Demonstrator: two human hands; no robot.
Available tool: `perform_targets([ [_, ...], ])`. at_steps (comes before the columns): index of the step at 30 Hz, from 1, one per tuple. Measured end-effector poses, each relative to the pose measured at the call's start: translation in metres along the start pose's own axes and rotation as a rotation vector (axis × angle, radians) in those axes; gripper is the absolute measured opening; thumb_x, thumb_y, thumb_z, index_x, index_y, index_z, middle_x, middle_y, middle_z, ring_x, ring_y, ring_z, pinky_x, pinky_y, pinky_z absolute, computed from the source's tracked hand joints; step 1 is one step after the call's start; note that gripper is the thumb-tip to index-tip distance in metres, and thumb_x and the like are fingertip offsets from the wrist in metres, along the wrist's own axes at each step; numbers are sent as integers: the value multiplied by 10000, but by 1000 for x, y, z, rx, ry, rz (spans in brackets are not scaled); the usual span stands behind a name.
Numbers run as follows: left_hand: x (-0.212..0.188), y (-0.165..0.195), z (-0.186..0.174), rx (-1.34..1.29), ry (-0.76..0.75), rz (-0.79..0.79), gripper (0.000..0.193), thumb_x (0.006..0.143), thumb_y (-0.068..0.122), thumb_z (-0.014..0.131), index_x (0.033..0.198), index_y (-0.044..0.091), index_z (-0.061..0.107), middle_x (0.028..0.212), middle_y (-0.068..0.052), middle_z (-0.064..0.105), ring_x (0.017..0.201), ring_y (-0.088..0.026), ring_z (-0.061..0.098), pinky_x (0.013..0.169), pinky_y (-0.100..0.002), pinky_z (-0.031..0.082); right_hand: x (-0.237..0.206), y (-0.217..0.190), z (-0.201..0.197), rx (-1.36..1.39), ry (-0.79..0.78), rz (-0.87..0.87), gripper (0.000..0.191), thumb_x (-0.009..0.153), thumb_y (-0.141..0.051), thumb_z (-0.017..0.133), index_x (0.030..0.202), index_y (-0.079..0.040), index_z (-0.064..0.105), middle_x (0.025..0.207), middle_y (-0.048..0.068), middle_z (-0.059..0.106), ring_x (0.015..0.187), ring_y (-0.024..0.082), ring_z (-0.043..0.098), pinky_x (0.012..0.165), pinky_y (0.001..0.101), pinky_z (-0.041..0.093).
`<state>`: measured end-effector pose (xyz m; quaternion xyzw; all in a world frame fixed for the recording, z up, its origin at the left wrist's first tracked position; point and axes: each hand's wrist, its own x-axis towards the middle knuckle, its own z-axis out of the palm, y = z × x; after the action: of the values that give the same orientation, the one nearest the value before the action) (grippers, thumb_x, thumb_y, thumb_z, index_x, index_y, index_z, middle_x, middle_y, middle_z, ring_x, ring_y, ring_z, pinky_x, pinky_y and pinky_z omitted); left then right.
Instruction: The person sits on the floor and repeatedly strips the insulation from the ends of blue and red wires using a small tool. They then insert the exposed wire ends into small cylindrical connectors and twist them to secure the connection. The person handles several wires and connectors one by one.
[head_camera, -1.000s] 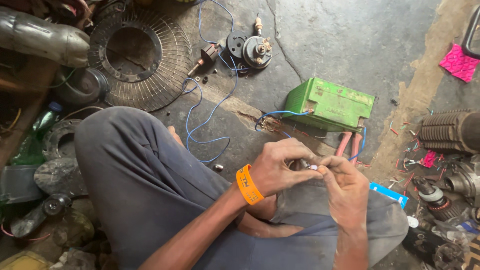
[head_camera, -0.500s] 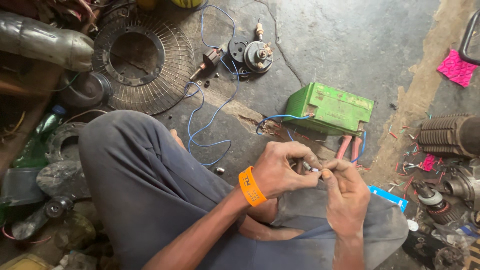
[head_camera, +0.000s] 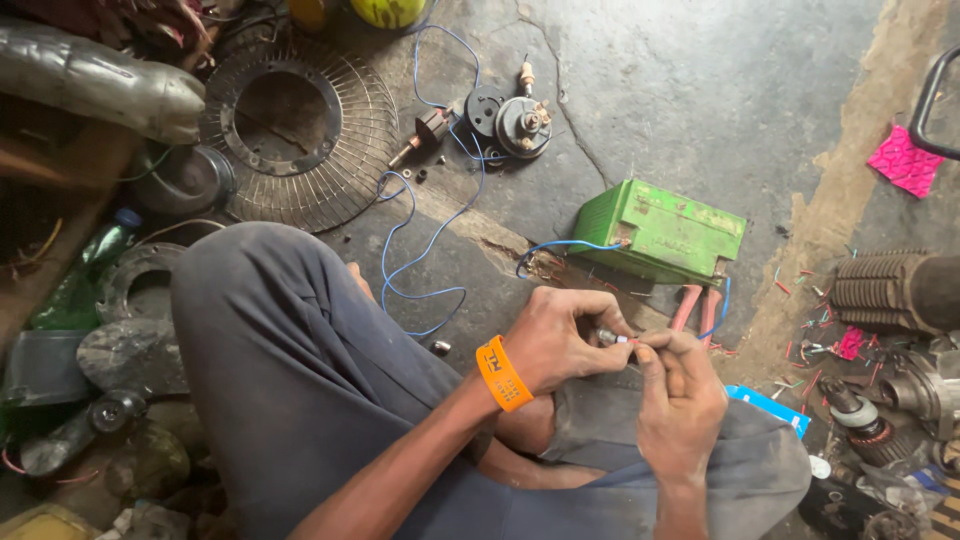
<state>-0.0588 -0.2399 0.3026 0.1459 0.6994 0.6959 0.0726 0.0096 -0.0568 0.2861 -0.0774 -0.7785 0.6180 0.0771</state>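
Both hands are pinching a small metal part (head_camera: 612, 338) over the lap: left hand (head_camera: 560, 338) gripping its body, right hand (head_camera: 680, 395) fingertips pinching the red-tipped end. Green battery (head_camera: 662, 232) sitting at 12 o'clock. Step looks like fitting/twisting; next calls for steady counter-hold.

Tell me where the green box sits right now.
In the head view the green box lies on the concrete floor right of centre, just beyond both hands, with a blue wire running to its left end and red-handled pliers against its near edge.
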Motion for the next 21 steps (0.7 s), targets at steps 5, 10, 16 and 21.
perform_targets([
  [5,-1,0,0,-120,-79,-46,175,775,163,794,878,34,736,755,-30,722,684,-36,636,605,-245,521,6,0,-6,263,-55,93,124,1045,30,613,1164,60,630,1045,83,689,960,107,650,858,229,525],
  [10,1,-3,-3,-38,-43,-40,195,755,162,813,845,20,713,707,-37,685,647,-65,576,558,-267,471,-1,-1,0,-25,-4,-36,158,991,31,616,1149,37,607,1034,63,692,964,84,669,855,207,545],
  [16,-1,-7,-1,-86,-100,0,204,753,148,788,818,9,652,694,-26,640,667,-60,573,609,-273,496,6,0,-5,106,-51,52,140,1013,45,617,1153,50,628,1013,57,680,924,74,628,805,182,499],
  [21,1,-6,-4,-84,-74,-21,254,738,160,828,777,6,631,685,-25,627,681,-59,545,604,-277,485,1,-2,-3,21,-48,22,135,1007,40,616,1142,45,625,993,57,686,897,68,637,778,186,510],
])
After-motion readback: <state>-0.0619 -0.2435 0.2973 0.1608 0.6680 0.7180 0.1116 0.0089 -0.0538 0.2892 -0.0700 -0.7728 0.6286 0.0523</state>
